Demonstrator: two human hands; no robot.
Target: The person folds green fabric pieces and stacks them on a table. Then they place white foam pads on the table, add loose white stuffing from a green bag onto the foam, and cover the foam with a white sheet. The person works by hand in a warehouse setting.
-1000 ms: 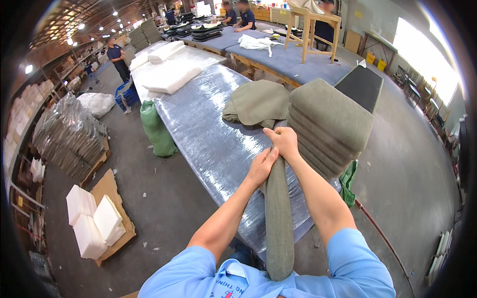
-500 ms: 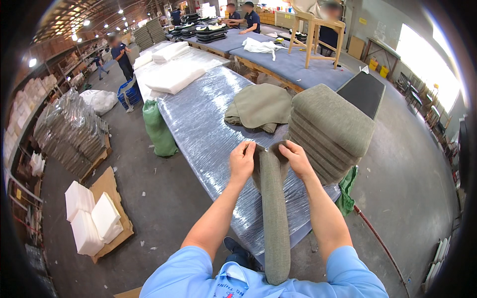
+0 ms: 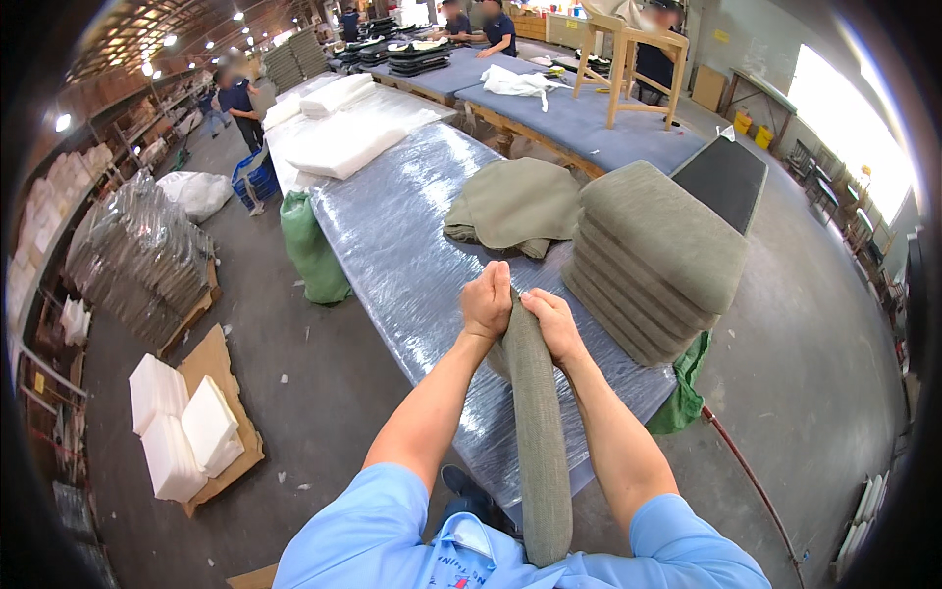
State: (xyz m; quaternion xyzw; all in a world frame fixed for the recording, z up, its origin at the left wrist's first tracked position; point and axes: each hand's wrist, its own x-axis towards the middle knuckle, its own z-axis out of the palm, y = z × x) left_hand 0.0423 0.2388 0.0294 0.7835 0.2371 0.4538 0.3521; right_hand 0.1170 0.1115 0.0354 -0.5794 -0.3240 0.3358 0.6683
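An olive-grey fabric-covered seat cushion [image 3: 540, 442] stands edge-on between my arms, its lower end against my shirt and its far end above the table. My left hand [image 3: 488, 302] is closed round the cover's fabric at the far end. Close beside it, my right hand [image 3: 551, 324] pinches the other side of the same fabric, thumb on top. What lies inside the fingers is hidden. A folded pile of olive fabric covers [image 3: 515, 201] rests just beyond my hands. To the right rises a stack of matching cushions [image 3: 657, 260].
The long table [image 3: 392, 245] has a plastic-wrapped top, with white foam sheets [image 3: 343, 142] at its far end. A green sack [image 3: 312, 250] leans at its left side. White foam blocks [image 3: 186, 427] lie on cardboard on the floor. Co-workers stand around a blue table [image 3: 589, 123] bearing a wooden chair frame [image 3: 628, 64].
My hands have drawn together at the cushion's far end, and the fabric flaps held apart earlier are now gathered. The right hand moved left and slightly nearer.
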